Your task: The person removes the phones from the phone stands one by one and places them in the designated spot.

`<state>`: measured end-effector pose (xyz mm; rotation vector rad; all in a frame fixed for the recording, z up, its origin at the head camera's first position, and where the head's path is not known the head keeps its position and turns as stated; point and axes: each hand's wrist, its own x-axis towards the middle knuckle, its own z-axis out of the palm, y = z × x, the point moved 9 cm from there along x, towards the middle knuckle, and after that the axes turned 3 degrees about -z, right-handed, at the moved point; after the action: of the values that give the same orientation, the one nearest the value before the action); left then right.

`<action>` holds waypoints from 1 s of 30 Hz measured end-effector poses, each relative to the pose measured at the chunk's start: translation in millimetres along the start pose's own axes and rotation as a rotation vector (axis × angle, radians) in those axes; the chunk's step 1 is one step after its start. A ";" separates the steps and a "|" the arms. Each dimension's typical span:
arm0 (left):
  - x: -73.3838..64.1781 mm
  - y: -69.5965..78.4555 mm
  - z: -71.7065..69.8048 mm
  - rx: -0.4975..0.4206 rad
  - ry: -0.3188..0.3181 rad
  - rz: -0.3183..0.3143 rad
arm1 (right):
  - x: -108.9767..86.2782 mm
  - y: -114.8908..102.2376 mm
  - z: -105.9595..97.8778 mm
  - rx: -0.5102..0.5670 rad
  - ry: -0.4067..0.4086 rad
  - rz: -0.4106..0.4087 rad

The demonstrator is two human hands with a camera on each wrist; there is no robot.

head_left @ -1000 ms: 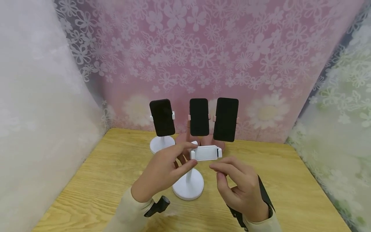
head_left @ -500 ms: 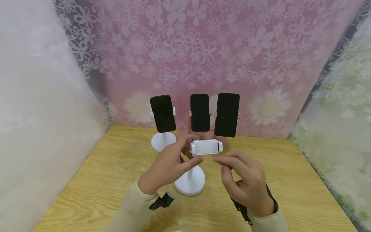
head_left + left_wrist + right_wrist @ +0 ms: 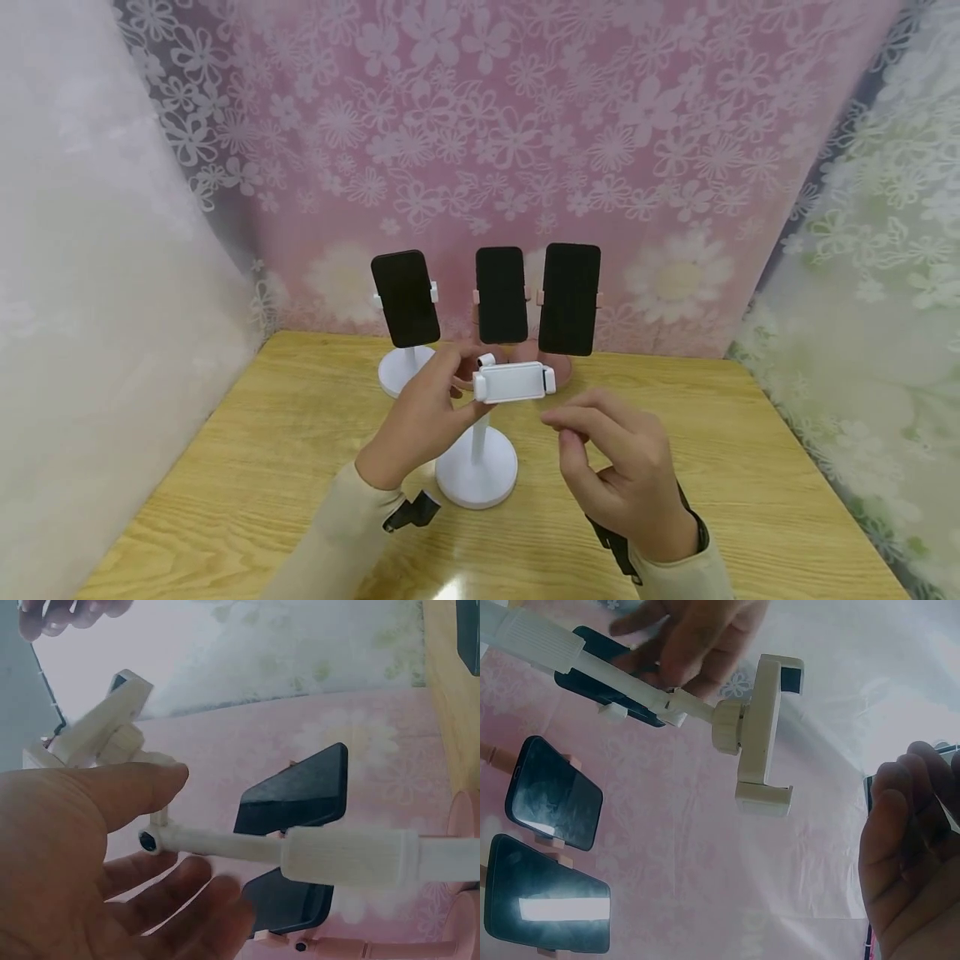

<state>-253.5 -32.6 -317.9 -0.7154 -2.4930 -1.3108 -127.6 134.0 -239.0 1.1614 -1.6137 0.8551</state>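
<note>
A white phone stand (image 3: 478,467) stands upright on the table, its phone clamp (image 3: 513,382) holding no phone. My left hand (image 3: 427,417) is at the top of the stand, behind the clamp's left end. Its thumb and fingers pinch around the hinged joint (image 3: 154,838) below the clamp, as the left wrist view shows. Some fingertips are hidden behind the stem in that view. My right hand (image 3: 622,475) hovers to the right of the clamp, apart from it, fingers loosely bent and holding nothing.
Behind, a black phone (image 3: 406,298) sits in another white stand (image 3: 396,372). Two more phones, a smaller one (image 3: 502,294) and a larger one (image 3: 570,298), sit in pink stands. All stand on the wooden table (image 3: 300,467), before a pink floral curtain (image 3: 480,150).
My left fingers have slid off the clamp's left end to the joint behind and below it. The clamp's face has tipped slightly. My right hand keeps about the same pose beside it.
</note>
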 end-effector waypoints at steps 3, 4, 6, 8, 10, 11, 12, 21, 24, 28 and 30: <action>0.4 -7.5 4.8 0.027 -0.029 -0.033 | -0.7 0.4 0.6 -0.004 -0.008 0.005; 0.3 -9.0 5.9 0.034 -0.035 -0.037 | -1.1 0.6 0.9 -0.005 -0.013 0.008; 0.4 -10.0 7.9 0.049 -0.042 -0.030 | -1.9 1.1 1.6 -0.006 -0.022 0.011; 1.1 -10.9 9.4 0.065 -0.044 -0.024 | -2.7 1.9 1.9 -0.008 -0.030 0.016; 2.3 -12.3 11.1 0.069 -0.049 -0.023 | -3.3 2.8 1.9 -0.007 -0.034 0.021; 3.2 -13.1 11.9 0.069 -0.049 -0.023 | -3.5 3.2 2.0 -0.006 -0.035 0.023; 4.0 -13.9 12.3 0.069 -0.048 -0.024 | -3.7 3.8 2.2 -0.007 -0.036 0.026; 11.8 -21.7 14.0 -0.037 -0.004 -0.026 | -5.8 7.3 7.3 -0.028 -0.052 0.042; 11.6 -18.5 15.6 -0.042 0.002 0.025 | -6.9 8.9 5.9 -0.032 -0.053 0.059; 9.9 -13.8 17.0 0.014 0.021 0.095 | -6.3 10.3 4.5 -0.035 -0.051 0.065; 9.3 -12.2 16.8 0.031 0.034 0.116 | -5.6 10.6 4.0 -0.034 -0.048 0.061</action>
<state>-267.5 -21.8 -332.2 -0.8108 -2.4012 -1.2316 -138.3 135.3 -245.7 1.1217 -1.7042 0.8410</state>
